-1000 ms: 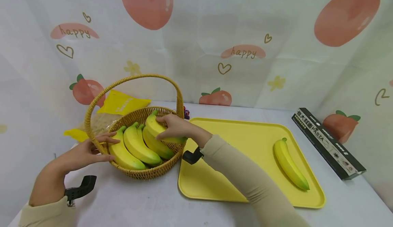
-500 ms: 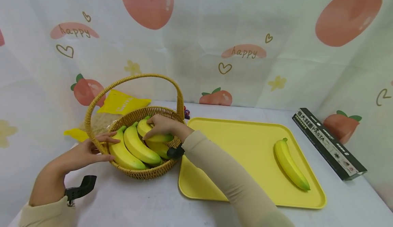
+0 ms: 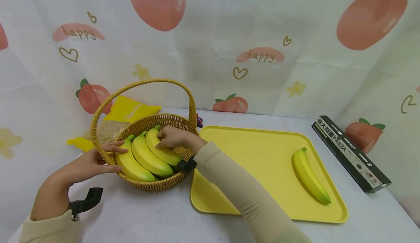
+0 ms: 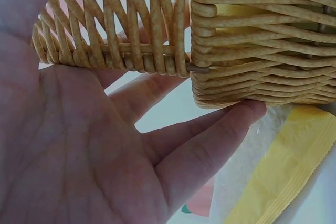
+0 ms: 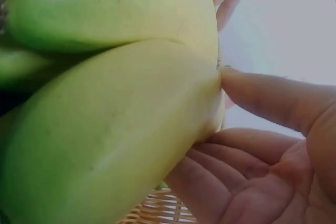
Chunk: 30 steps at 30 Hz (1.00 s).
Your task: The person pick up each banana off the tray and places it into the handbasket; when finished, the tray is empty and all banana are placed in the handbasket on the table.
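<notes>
Right hand: the right hand [image 3: 172, 138] reaches into the wicker basket [image 3: 157, 186], thumb and fingers curled round the rightmost banana [image 3: 160, 148], which lies inside against the right wall.
Left hand: the left hand [image 3: 90, 162] lies flat against the basket's outer left side, fingers straight and slightly spread, gripping nothing.
Hidden: the right wrist view is filled by banana skin; only a thumb [image 5: 273, 95] and fingers under the fruit show. The right forearm covers the basket's near right rim. The left wrist view shows only palm and weave [image 4: 252, 40].
In the basket: two more bananas [image 3: 144, 159] lie side by side left of the held one, green tips to the rear.
Around: a yellow tray [image 3: 259, 155] sits just right of the basket with a single banana [image 3: 310, 177] near its right edge; a dark pasta box [image 3: 351, 153] lies beyond it.
Behind: yellow packets [image 3: 129, 110] are partly blocked by the basket handle [image 3: 141, 84]; a small dark thing beside the handle's base is too small to identify.
</notes>
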Each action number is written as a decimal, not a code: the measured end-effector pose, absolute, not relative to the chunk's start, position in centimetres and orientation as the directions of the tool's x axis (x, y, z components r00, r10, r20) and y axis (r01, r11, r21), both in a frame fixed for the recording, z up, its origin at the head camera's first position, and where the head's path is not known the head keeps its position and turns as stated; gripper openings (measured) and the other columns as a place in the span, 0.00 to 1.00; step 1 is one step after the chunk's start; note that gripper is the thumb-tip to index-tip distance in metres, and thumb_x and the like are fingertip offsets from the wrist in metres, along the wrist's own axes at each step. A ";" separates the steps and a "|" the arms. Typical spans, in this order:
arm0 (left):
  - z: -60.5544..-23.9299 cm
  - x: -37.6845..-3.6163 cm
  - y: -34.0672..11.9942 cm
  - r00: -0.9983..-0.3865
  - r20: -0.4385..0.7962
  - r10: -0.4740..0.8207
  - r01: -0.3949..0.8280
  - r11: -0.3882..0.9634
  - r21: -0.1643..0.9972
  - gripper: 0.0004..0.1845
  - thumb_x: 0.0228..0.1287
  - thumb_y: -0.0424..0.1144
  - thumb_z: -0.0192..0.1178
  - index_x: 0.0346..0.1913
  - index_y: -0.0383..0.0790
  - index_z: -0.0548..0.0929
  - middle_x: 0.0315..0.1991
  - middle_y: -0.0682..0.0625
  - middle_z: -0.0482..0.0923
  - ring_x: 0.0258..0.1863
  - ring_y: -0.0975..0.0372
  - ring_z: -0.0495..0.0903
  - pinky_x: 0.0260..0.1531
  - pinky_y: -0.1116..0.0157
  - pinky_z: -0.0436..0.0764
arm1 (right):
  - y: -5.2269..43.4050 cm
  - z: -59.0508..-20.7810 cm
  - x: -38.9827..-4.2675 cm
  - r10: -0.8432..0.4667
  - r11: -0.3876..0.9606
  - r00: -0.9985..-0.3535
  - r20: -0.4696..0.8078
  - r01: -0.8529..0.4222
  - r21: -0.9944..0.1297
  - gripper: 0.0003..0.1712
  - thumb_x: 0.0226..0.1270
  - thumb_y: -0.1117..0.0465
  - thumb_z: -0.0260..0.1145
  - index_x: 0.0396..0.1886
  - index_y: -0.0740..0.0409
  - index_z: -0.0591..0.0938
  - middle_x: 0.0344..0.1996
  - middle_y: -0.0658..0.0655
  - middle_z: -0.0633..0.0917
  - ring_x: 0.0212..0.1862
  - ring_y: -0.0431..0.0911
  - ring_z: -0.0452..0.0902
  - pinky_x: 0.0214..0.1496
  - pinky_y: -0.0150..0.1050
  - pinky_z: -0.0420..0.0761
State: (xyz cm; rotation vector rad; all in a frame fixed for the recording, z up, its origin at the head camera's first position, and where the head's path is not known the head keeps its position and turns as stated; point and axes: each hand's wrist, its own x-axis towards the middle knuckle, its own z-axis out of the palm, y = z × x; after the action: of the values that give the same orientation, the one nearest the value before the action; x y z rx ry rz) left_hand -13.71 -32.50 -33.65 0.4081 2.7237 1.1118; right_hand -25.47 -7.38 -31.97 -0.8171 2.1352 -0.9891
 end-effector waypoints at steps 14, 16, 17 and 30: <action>-33.9 -13.7 -32.6 -0.946 -0.052 0.319 0.190 0.680 0.708 0.25 0.59 0.41 0.63 0.60 0.46 0.73 0.69 0.39 0.55 0.50 0.93 0.55 0.44 0.76 0.74 | -5.4 -31.6 -25.1 -0.683 0.551 -0.681 -0.264 -0.243 -0.798 0.36 0.65 0.49 0.61 0.69 0.58 0.63 0.67 0.55 0.68 0.58 0.43 0.73 0.54 0.34 0.75; -33.8 -13.7 -32.5 -0.945 -0.043 0.325 0.200 0.676 0.709 0.25 0.59 0.41 0.63 0.60 0.45 0.73 0.69 0.38 0.56 0.50 0.93 0.55 0.44 0.78 0.73 | -4.3 -31.3 -24.7 -0.707 0.521 -0.668 -0.231 -0.273 -0.808 0.37 0.65 0.49 0.61 0.69 0.57 0.62 0.68 0.55 0.66 0.66 0.46 0.66 0.61 0.38 0.71; -33.8 -13.7 -32.5 -0.944 -0.041 0.327 0.202 0.673 0.711 0.25 0.59 0.41 0.63 0.60 0.45 0.73 0.69 0.38 0.56 0.50 0.93 0.55 0.44 0.78 0.73 | -3.7 -31.1 -24.5 -0.720 0.507 -0.661 -0.214 -0.288 -0.812 0.37 0.65 0.48 0.61 0.69 0.56 0.62 0.69 0.54 0.65 0.67 0.46 0.64 0.64 0.39 0.69; -33.8 -13.7 -32.5 -0.944 -0.045 0.326 0.202 0.683 0.702 0.25 0.59 0.41 0.63 0.60 0.45 0.73 0.69 0.38 0.55 0.50 0.93 0.55 0.44 0.78 0.72 | 8.1 -30.9 -22.1 -0.712 0.348 -0.699 -0.071 -0.263 -0.900 0.38 0.65 0.54 0.62 0.71 0.55 0.57 0.71 0.55 0.60 0.71 0.49 0.56 0.68 0.47 0.63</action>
State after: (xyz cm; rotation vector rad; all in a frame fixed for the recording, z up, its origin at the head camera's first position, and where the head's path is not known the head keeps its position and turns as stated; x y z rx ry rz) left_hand -13.72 -32.54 -33.83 0.4311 2.7270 1.1081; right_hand -22.06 8.06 -30.89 -0.8507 2.1610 -1.3162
